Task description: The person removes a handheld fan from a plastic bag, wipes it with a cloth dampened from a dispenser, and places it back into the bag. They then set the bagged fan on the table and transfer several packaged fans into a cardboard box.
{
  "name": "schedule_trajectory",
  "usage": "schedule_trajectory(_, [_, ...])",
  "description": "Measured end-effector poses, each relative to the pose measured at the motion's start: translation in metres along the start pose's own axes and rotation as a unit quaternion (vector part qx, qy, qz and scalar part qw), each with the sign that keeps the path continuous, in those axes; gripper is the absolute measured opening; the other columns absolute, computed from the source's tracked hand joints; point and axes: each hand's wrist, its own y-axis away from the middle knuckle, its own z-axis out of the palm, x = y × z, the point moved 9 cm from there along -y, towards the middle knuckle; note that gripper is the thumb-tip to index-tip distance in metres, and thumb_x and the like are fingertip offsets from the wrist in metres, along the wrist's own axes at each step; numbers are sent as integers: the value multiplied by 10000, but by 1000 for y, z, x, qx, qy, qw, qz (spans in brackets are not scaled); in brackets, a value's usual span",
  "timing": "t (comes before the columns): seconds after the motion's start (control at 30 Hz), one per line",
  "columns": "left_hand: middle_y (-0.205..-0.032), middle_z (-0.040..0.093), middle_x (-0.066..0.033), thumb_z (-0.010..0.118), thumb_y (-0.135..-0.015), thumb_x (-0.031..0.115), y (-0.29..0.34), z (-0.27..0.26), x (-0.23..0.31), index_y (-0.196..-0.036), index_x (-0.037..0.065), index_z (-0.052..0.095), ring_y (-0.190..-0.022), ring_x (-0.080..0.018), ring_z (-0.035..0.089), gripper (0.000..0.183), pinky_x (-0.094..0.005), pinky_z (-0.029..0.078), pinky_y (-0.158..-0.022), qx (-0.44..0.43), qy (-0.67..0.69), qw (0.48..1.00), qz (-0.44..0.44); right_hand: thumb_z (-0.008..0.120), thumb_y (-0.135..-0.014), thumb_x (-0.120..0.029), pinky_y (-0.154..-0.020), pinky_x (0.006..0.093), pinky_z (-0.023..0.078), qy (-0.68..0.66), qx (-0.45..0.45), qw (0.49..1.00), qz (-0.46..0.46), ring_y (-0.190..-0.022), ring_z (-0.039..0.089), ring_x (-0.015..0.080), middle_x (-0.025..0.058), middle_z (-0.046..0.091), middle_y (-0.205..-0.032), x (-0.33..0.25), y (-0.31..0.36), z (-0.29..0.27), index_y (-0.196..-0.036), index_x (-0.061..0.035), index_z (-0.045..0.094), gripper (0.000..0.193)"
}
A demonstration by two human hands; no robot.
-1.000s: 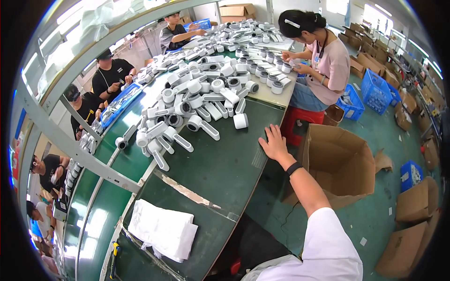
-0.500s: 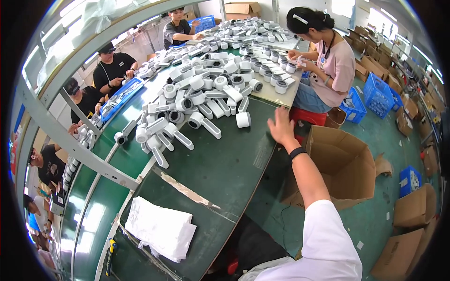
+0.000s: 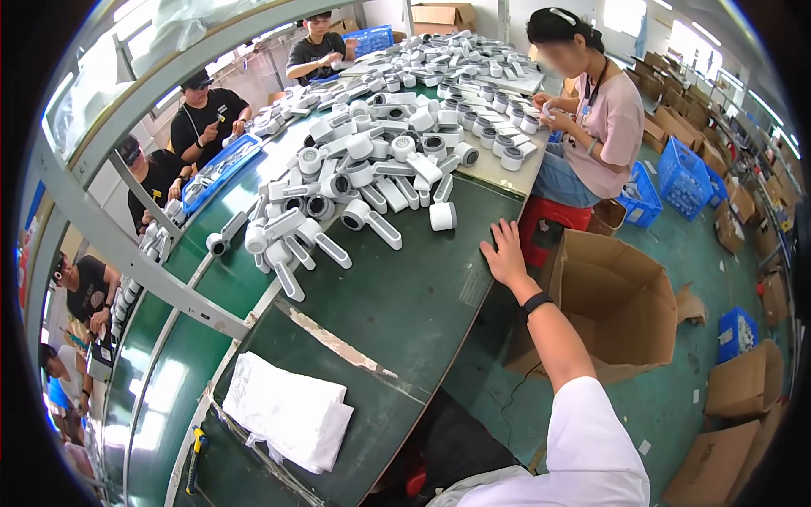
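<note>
White cylindrical housing [image 3: 442, 216], grey at one end, lies on its side on the green worktable [image 3: 380, 291], to the left of the wearer's right hand [image 3: 508, 256] and a little farther away: near it, but not touching. Behind that housing, farther forward and left of the hand, spreads a heap of white round-headed units with slotted handles [image 3: 359, 148].

From where I stand, the right hand seems to rest palm down at the table's edge, fingers spread wide, holding nothing. I cannot see the left hand.

My reading is that no piece is being worked at this moment; the hand looks to be steadying itself or between handlings. Taking hold of the lone housing would call for lifting off the edge, moving left and slightly forward, and narrowing the fingers round its barrel.

To the right of the hand and nearer the wearer, an open cardboard box [image 3: 629, 270] stands below table height. Well to the hand's left and closer to the wearer lies a folded white sheet [image 3: 287, 410]. Beyond the hand, a co-worker in a pink top [image 3: 610, 122] sits on a red stool [image 3: 545, 223].
</note>
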Motion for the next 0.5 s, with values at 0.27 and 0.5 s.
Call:
schedule_trajectory(0.27, [-985,693,-200,670,-877,202,0,-2,5,-997,-21,697,-894,-317,655,255,-374,523,-837,13,-3,1000,1,566,-885,-331,-1162,422,208,-56,10,998,7,-1433,193,375,195,333,-1501,1,3,0,-1342,14,485,578])
schedule_trajectory(0.5, [-1005,693,-180,660,-883,206,0,1,1,-1002,-3,700,-913,-318,648,244,-378,513,-850,8,7,1000,-4,561,-874,-328,-1162,420,213,-63,16,998,15,-1434,196,369,190,334,-1505,0,2,-2,-1339,11,492,579])
